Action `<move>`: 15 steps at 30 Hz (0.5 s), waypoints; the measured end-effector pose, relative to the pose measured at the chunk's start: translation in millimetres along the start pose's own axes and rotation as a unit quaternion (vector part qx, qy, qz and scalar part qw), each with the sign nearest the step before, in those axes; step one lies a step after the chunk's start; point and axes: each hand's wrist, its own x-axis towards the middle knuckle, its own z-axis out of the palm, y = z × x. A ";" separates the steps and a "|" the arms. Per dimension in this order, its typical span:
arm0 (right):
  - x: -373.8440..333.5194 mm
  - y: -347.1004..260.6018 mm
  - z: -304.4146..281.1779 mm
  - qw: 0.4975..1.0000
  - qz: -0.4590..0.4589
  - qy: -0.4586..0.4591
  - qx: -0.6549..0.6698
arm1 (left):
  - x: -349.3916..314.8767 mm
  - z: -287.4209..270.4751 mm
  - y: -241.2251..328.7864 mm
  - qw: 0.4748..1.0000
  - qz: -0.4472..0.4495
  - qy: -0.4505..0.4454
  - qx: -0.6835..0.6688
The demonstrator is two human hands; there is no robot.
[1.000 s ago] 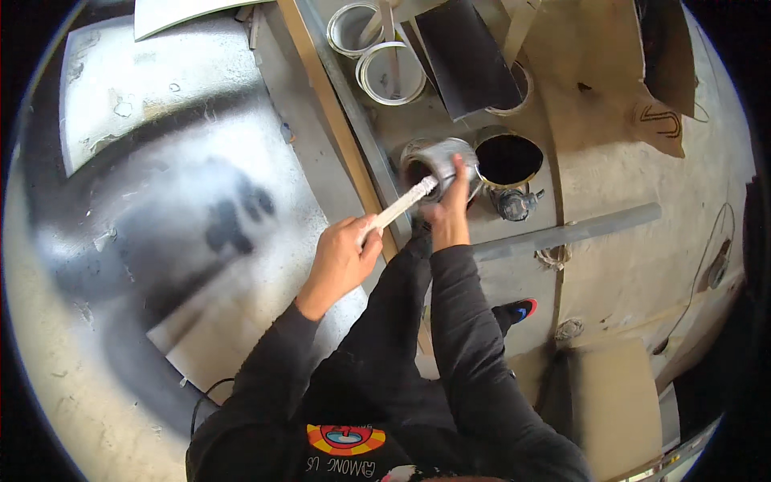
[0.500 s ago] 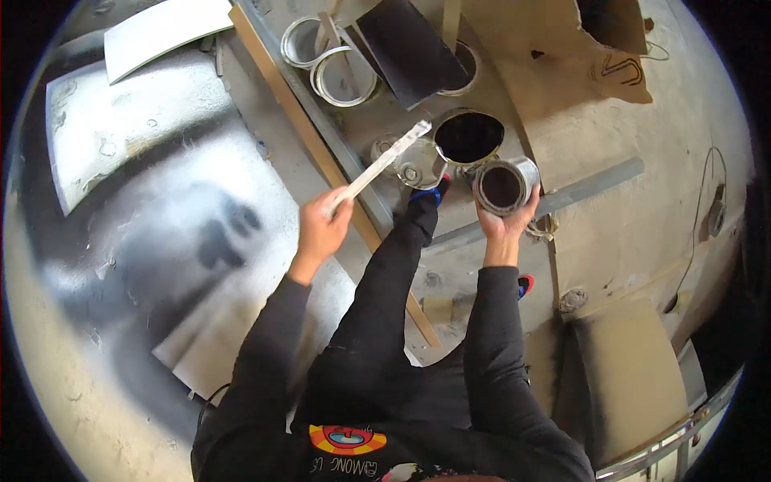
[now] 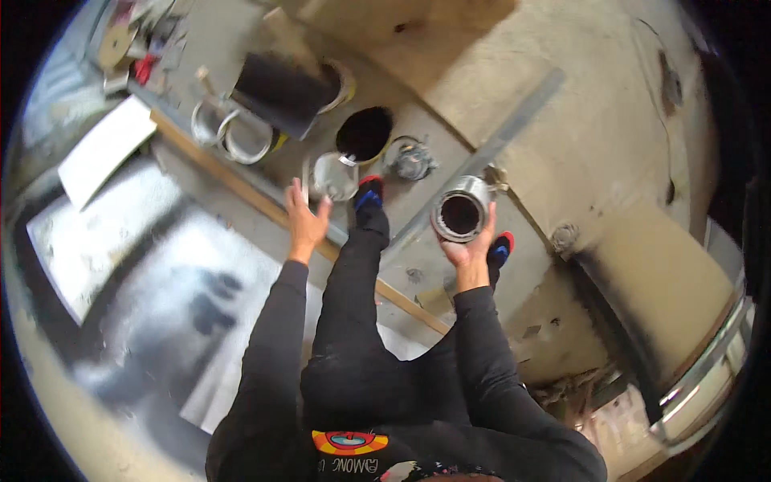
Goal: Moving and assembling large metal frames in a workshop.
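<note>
My right hand (image 3: 470,251) grips a silver metal can (image 3: 475,189) from below and the side; its round mouth faces up and looks dark inside. My left hand (image 3: 307,225) is raised with thumb and fingers apart, close to a pale translucent tub (image 3: 335,177). No stick shows clearly in that hand, though the area by its fingertips is blurred. Just beyond the tub stands an open bucket (image 3: 364,134), black inside. To its right is a grey, crusted round container (image 3: 412,158).
Two white-rimmed buckets (image 3: 246,138) stand at the far left beside a dark panel (image 3: 279,94). A wooden strip (image 3: 229,177) crosses the floor, and a grey bar (image 3: 514,124) lies on the right. Paint-misted sheets (image 3: 104,233) cover the left. My feet (image 3: 370,193) are among these things.
The pale stick has left my left hand, whose fingers have opened. My right hand still holds the can, now lower and nearer me. The whole view has shifted, and the crusted container has come into sight.
</note>
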 end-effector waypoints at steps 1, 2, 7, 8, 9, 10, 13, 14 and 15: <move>-12.2 -16.0 -3.7 1.000 -0.016 -0.026 0.005 | 0.0 11.4 41.6 0.991 0.094 -0.076 -0.050; -26.0 -23.9 -5.0 0.999 -0.008 -0.029 0.020 | -0.3 11.8 91.6 0.970 0.150 -0.177 -0.078; -134.5 -77.7 25.9 0.987 0.117 -0.104 0.027 | -4.2 -20.8 311.5 0.804 0.476 -0.333 -0.128; -164.7 -96.1 20.3 0.988 0.110 -0.111 -0.005 | -15.3 -26.2 353.6 0.759 0.533 -0.368 -0.071; -189.1 -113.8 11.9 0.987 0.103 -0.117 -0.040 | -27.1 -26.2 391.3 0.710 0.586 -0.391 -0.011; -211.1 -130.8 -1.8 0.981 0.107 -0.156 -0.033 | -42.5 -26.3 427.3 0.666 0.616 -0.421 -0.010; -298.0 -198.8 -16.7 0.983 0.085 -0.145 -0.080 | -98.8 -16.7 523.8 0.592 0.659 -0.463 -0.037; -329.8 -220.1 -22.4 0.981 0.067 -0.141 -0.116 | -117.0 -10.7 552.1 0.579 0.672 -0.459 -0.060; -355.1 -235.7 -32.6 0.979 0.050 -0.135 -0.145 | -132.5 -4.2 576.0 0.563 0.682 -0.461 -0.080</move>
